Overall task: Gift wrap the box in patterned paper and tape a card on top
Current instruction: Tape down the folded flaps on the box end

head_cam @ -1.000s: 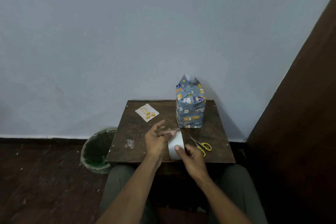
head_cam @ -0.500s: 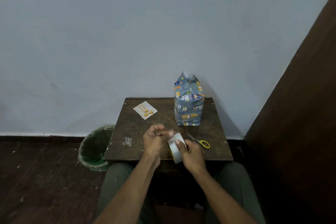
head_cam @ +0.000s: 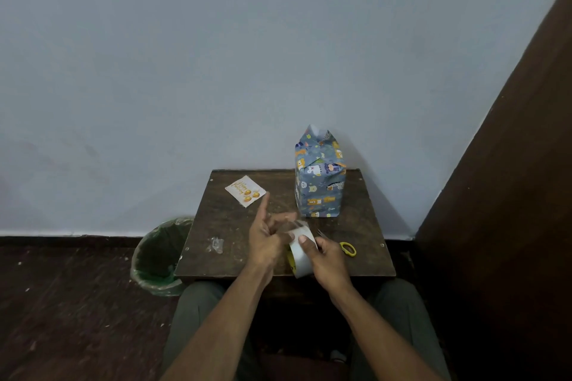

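Setting: small dark wooden table point(head_cam: 247, 226) against a pale wall.
Card: far left point(head_cam: 245, 191), lying flat beyond the left hand.
Left hand: point(head_cam: 266, 240) pinching a clear tape strip, forefinger raised.
Right hand: point(head_cam: 325, 260) gripping the tape roll point(head_cam: 298, 252).
Wrapped box: upright point(head_cam: 319, 182), behind both hands.

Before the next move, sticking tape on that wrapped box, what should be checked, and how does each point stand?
1. Tape roll in hand: ok, right hand holds it.
2. Strip pulled free: cannot tell; left hand is at the roll, blurred.
3. Wrapped box standing steady on the table: ok.
4. Top flaps folded flat: not ok, paper sticks up.
5. Scissors within reach: ok, beside the right hand.
6. Card on the box: not ok, lying on the table.
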